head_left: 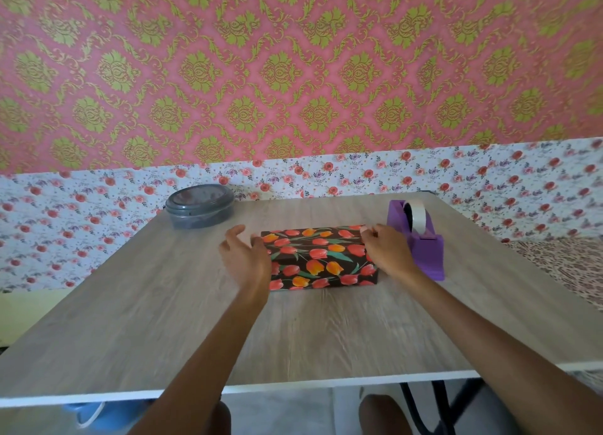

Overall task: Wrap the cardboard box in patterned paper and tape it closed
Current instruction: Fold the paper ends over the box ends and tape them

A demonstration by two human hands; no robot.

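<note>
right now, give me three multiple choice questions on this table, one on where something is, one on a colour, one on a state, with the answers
1. Where does the tape dispenser stand relative to the box?
A) on its left
B) on its right
C) on top of it

2. What colour is the tape dispenser?
A) purple
B) green
C) black

3. What state is the box in?
A) bare cardboard
B) covered in tulip paper
C) lying open with its flaps up

Answers:
1 B, it stands on the table just past the box's right end.
2 A, its body is plainly purple.
3 B, every face of the box that shows carries the tulip print.
</note>
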